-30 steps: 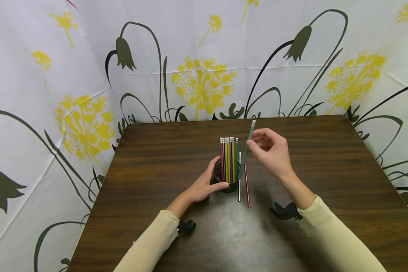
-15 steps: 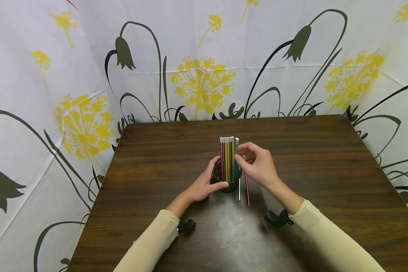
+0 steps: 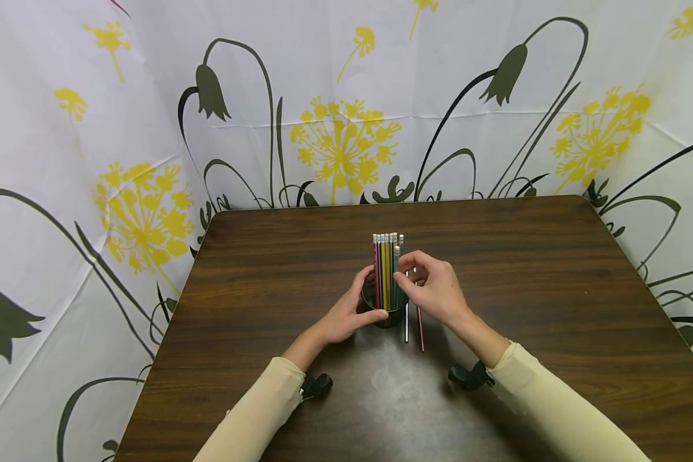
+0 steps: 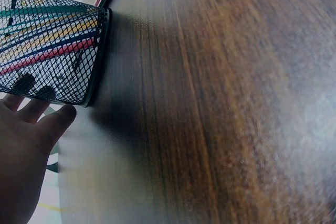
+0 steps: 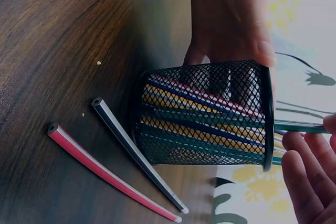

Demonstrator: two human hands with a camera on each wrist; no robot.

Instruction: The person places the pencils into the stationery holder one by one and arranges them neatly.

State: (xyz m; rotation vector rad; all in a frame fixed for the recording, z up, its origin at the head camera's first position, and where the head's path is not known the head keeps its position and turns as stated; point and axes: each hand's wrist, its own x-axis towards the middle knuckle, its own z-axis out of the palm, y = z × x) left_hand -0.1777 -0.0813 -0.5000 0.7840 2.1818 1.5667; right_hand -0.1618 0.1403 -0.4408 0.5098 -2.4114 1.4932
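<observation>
A black mesh pencil cup (image 3: 389, 319) stands upright on the table, holding several pencils, red, dark blue, yellow and green, eraser ends up. My left hand (image 3: 346, 314) holds the cup, fingers round its far left side and thumb at its front rim. At the cup's right side my right hand (image 3: 436, 287) pinches a green pencil (image 5: 299, 127) near its eraser end. That pencil's lower part is inside the cup, seen through the mesh in the right wrist view. Right of the cup lie a dark pencil with white stripes (image 5: 137, 153) and a red pencil (image 5: 105, 170).
The dark wood-grain table (image 3: 265, 269) reaches back to a white curtain (image 3: 335, 64) with a flower print. Black wrist-worn devices (image 3: 468, 376) sit at both sleeves, low over the table. Tiny pale specks (image 5: 98, 63) dot the wood near the loose pencils.
My right hand has moved left and down, bringing the green pencil from a tilt at the cup's right rim to nearly upright among the others. The left hand keeps its place on the cup.
</observation>
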